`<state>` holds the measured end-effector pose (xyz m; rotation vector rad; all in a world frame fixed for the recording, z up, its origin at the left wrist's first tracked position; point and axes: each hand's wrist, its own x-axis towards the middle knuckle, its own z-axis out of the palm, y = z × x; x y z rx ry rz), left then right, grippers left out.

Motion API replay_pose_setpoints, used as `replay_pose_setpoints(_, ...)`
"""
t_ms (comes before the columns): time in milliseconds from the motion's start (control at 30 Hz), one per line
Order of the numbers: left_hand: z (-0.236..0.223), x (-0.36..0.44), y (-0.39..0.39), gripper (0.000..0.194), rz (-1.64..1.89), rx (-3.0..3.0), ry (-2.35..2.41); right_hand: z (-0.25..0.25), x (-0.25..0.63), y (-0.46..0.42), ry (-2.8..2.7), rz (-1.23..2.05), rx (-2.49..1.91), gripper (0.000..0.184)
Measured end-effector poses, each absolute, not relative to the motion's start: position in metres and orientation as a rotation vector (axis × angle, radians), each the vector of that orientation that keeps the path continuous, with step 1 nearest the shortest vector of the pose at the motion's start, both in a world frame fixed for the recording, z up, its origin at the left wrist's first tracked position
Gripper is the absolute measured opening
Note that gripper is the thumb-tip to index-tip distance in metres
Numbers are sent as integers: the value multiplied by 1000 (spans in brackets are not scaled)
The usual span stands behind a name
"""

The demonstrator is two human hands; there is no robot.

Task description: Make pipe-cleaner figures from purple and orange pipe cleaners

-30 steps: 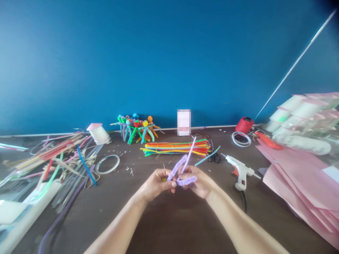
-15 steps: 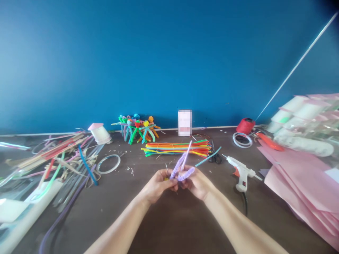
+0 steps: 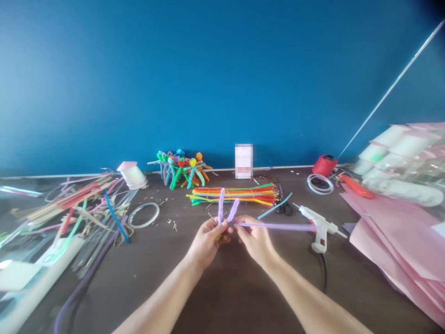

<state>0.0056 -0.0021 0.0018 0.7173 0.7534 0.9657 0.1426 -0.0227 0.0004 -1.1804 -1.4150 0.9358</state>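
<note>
My left hand (image 3: 210,239) is closed on a purple pipe cleaner figure (image 3: 221,206), whose two thick wound legs stick up above the fingers in a V. A bit of yellow shows under that hand. My right hand (image 3: 255,239) pinches a straight purple pipe cleaner (image 3: 278,226) close to the figure; its loose length runs out to the right, in front of the glue gun. Both hands meet over the dark table, fingertips almost touching. Where the strand joins the figure is hidden by the fingers. Behind them lies a bundle of coloured pipe cleaners (image 3: 236,194).
Several finished pipe cleaner dolls (image 3: 181,169) stand at the wall. On the right are a glue gun (image 3: 318,226), a red thread spool (image 3: 324,165) and pink sheets (image 3: 392,250). Loose strips (image 3: 86,222) and a white ring (image 3: 143,215) lie on the left.
The purple figure has turned so its two legs point up. The loose purple strand, upright before, now stretches out to the right from my right hand.
</note>
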Motion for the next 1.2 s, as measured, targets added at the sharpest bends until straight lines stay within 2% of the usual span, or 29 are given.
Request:
replay_pose_setpoints(133, 0, 6, -1, 22, 983, 739, 809, 5, 146, -27, -1707, 582, -1192, 19)
replay_pose_setpoints(333, -2, 7, -1, 27, 1019, 845, 940, 10, 148, -31, -1879, 319, -1265, 21)
replay_pose_setpoints(633, -5, 7, -2, 30, 1052, 1005, 995, 12, 148, -33, -1967, 239, -1273, 22)
replay_pose_setpoints(967, -3, 6, 0, 29, 1003, 858, 978, 10, 149, -32, -1930, 298, -1330, 21)
replay_pose_setpoints(1200, -10, 6, 0, 28, 1047, 1209, 1180, 13, 148, -34, -2067, 29, -1321, 21)
